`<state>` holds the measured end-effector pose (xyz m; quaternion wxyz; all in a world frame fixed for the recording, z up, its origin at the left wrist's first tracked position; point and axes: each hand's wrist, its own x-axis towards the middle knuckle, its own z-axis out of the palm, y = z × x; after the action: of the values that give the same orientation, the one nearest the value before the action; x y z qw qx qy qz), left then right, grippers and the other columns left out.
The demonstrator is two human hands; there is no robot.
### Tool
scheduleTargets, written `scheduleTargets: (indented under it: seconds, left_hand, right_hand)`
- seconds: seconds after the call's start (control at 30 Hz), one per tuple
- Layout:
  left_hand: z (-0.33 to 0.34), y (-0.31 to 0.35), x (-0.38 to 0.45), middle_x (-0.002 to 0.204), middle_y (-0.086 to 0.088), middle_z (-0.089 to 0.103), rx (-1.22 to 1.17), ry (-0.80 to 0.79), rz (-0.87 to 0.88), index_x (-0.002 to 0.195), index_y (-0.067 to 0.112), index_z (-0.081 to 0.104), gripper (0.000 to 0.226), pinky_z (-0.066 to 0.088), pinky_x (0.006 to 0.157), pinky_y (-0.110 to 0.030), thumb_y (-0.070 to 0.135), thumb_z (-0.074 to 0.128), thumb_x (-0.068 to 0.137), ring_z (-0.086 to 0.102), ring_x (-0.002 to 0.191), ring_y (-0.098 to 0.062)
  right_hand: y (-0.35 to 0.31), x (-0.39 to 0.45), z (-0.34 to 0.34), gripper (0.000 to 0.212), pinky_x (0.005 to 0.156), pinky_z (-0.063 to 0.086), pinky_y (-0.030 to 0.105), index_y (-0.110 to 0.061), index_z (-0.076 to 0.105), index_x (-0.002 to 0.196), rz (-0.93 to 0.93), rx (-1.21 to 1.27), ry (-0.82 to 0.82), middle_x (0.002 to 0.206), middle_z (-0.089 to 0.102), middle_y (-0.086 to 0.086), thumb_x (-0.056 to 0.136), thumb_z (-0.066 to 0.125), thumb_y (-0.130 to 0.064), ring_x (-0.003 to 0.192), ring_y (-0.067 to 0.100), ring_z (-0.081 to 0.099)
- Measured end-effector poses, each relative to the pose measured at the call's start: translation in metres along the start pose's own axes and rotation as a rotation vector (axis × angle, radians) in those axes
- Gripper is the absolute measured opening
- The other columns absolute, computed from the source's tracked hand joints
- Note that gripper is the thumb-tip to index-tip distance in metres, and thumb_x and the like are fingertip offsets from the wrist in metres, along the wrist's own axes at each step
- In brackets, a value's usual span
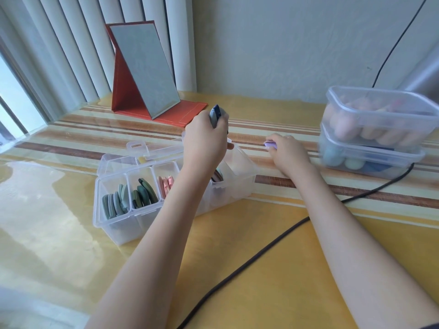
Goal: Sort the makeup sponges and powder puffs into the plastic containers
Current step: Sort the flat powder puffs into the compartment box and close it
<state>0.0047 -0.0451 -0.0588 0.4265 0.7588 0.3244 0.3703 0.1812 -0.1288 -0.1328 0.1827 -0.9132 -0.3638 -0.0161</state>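
The divided organizer [152, 205] and the two stacked boxes [377, 131] are clear, smooth plastic, lightly glossy. The striped surface [273, 269] shines under what looks like a transparent glossy film. The puffs [129, 198] seem soft and matt; the cord [249, 260] is matt black.

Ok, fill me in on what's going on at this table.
A person is sorting flat powder puffs into a clear divided organizer. The left hand grips a few dark blue and grey puffs above the organizer's right end. The right hand pinches a lilac puff on the striped table. Grey, green and pink puffs already stand in three compartments. Two lidded stacked tubs of egg-shaped sponges sit at the right.
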Motion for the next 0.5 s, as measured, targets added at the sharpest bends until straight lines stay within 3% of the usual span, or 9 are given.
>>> scheduleTargets:
  seconds: [0.07, 0.17, 0.3, 0.37, 0.43, 0.5]
  left_hand:
    - [0.0, 0.0, 0.0, 0.076, -0.005, 0.059, 0.001, 0.0, 0.005, 0.093, -0.001, 0.059, 0.031, 0.053, 0.083, -0.048, 0.025, 0.044, 0.098, 0.068, 0.056, -0.012]
    - [0.0, -0.001, 0.001, 0.077, -0.004, 0.059, -0.053, 0.032, -0.009, 0.096, -0.001, 0.058, 0.029, 0.057, 0.074, -0.046, 0.024, 0.045, 0.097, 0.063, 0.048, -0.003]
    - [-0.001, -0.002, 0.001, 0.08, -0.003, 0.059, -0.069, 0.068, -0.016, 0.098, 0.001, 0.058, 0.026, 0.057, 0.074, -0.045, 0.024, 0.046, 0.097, 0.061, 0.047, 0.003]
    - [-0.001, -0.002, 0.0, 0.078, 0.0, 0.057, -0.054, 0.064, -0.009, 0.099, 0.002, 0.058, 0.025, 0.057, 0.073, -0.045, 0.024, 0.047, 0.096, 0.061, 0.046, 0.003]
    - [-0.001, -0.002, -0.001, 0.076, 0.001, 0.057, -0.048, 0.063, -0.001, 0.098, 0.003, 0.059, 0.025, 0.057, 0.073, -0.045, 0.024, 0.047, 0.096, 0.06, 0.045, 0.003]
    - [-0.001, -0.002, -0.001, 0.076, 0.002, 0.057, -0.042, 0.062, -0.003, 0.098, 0.004, 0.059, 0.024, 0.057, 0.073, -0.045, 0.025, 0.047, 0.096, 0.06, 0.045, 0.002]
  right_hand:
    - [-0.004, 0.003, -0.003, 0.022, 0.078, 0.047, 0.034, -0.015, 0.062, 0.113, -0.011, 0.068, 0.109, 0.112, 0.062, 0.01, 0.097, 0.048, -0.017, 0.098, 0.028, 0.056]
    - [-0.009, 0.001, -0.007, 0.023, 0.062, 0.037, 0.026, -0.01, 0.063, 0.106, 0.031, 0.219, 0.239, 0.097, 0.067, 0.007, 0.094, 0.045, -0.007, 0.081, 0.023, 0.056]
    - [-0.017, 0.0, -0.013, 0.039, 0.046, 0.033, 0.008, -0.012, 0.057, 0.119, 0.089, 0.474, 0.129, 0.071, 0.051, -0.014, 0.083, 0.064, -0.002, 0.071, 0.011, 0.053]
    - [-0.022, 0.0, -0.016, 0.041, 0.046, 0.036, 0.008, -0.014, 0.058, 0.116, 0.156, 0.545, 0.036, 0.076, 0.058, -0.01, 0.079, 0.064, 0.001, 0.068, 0.01, 0.053]
    - [-0.024, 0.0, -0.02, 0.033, 0.056, 0.044, 0.018, -0.015, 0.065, 0.107, 0.191, 0.591, -0.021, 0.09, 0.066, 0.001, 0.076, 0.068, -0.003, 0.073, 0.014, 0.057]
    - [-0.027, 0.0, -0.026, 0.026, 0.061, 0.046, 0.021, -0.01, 0.068, 0.1, 0.147, 0.646, -0.052, 0.089, 0.067, 0.006, 0.076, 0.076, -0.01, 0.07, 0.014, 0.059]
